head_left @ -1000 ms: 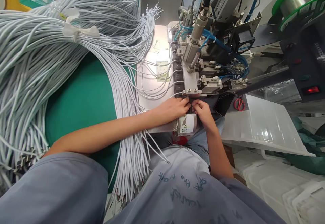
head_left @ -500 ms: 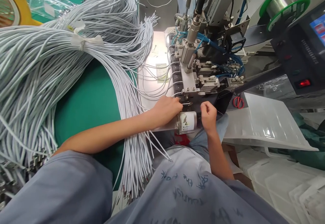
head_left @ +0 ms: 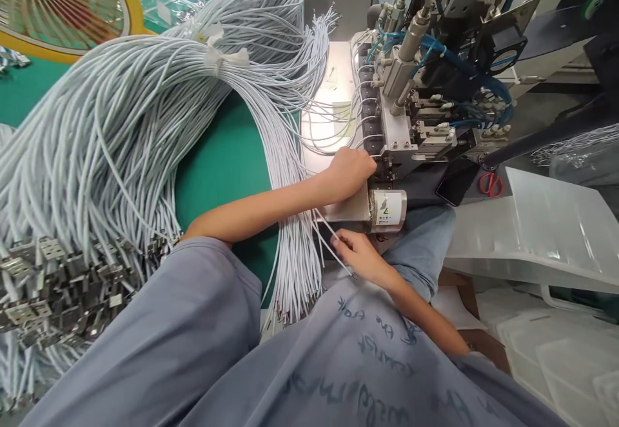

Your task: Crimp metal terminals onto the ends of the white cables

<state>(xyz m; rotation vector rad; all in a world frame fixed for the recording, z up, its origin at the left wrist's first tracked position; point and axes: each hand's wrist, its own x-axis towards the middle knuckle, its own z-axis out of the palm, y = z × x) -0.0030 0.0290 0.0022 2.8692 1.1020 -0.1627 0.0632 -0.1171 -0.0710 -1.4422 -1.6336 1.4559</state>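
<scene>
My left hand (head_left: 352, 172) is closed at the front end of the black fixture row (head_left: 371, 127) on the machine; what its fingertips hold is hidden. Several white cables run from the fixture row across the lit metal plate (head_left: 338, 72). Below the plate, my right hand (head_left: 355, 253) has its fingers curled beside a few loose white cables (head_left: 333, 230); whether it grips one is too small to tell. A large bundle of white cables (head_left: 285, 175) passes under my left forearm, tied with a white strip (head_left: 225, 62).
A yellow-rimmed fan (head_left: 133, 1) stands at the upper left. Metal-ended cables (head_left: 62, 285) lie at lower left. Right of the machine are a dark phone-like object (head_left: 455, 182), red-handled scissors (head_left: 491, 184) and a translucent plastic tray (head_left: 546, 220). A clear cylinder (head_left: 388, 209) sits by my left hand.
The view has shifted, so the scene sits further right and the fan shows more. My right hand has moved from beside the machine, left and down to the loose cables. My left hand stays at the fixtures.
</scene>
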